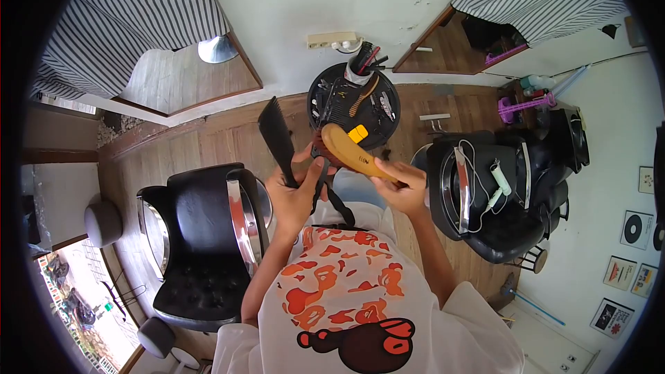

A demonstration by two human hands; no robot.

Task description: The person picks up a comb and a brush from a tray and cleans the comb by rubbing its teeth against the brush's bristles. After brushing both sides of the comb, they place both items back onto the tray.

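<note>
My left hand (294, 194) is closed around a wide black comb (276, 135), its teeth pointing up and away. The same hand also holds a dark clipper-like tool (320, 179) with a black cord hanging toward my shirt. In my right hand (402, 190) is a curved wooden brush (348, 151), held by its handle. The brush's dark bristles touch or lie very near the tool's head; the exact contact is hidden. Both hands are in front of my chest, just short of a round black tray table (320, 94).
The tray table carries a cup of combs (359, 73), a yellow item (358, 133), a wooden comb (364, 95) and clips. A black salon chair (208, 235) stands left; another (478, 187), bearing a pale green hair dryer (500, 179), stands right. Striped cloths (138, 14) cover the mirrors.
</note>
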